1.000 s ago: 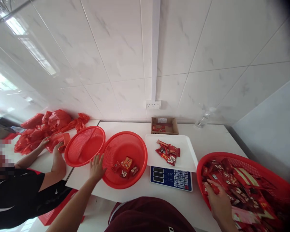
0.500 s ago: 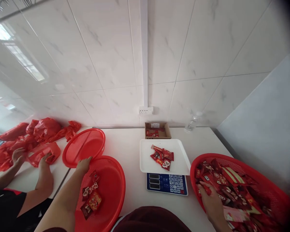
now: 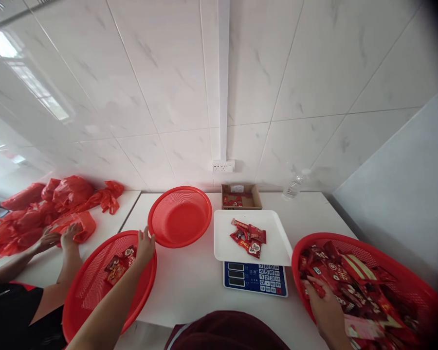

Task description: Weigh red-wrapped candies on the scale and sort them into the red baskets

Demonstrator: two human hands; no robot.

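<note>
While a red packet (image 3: pixel 317 290) is apparently pinched by the right hand (image 3: pixel 323 306) inside the right basket (image 3: pixel 332 237), the left hand (image 3: pixel 146 248) is seen at the rims of left basket (image 3: pixel 89 291) and middle basket (image 3: pixel 182 224), its grip impossible to tell! Those 2 are best kept level, packets (image 3: pixel 114 272) unspilled.

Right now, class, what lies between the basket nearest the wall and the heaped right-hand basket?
In the head view, a white tray bearing red packets, a blue keypad panel at its near edge.

My left forearm (image 3: pixel 107 311) hides part of the left basket (image 3: pixel 73 299); grip of my right hand (image 3: pixel 325 305) unclear; right basket (image 3: pixel 383 253) cut by bottom edge.
</note>
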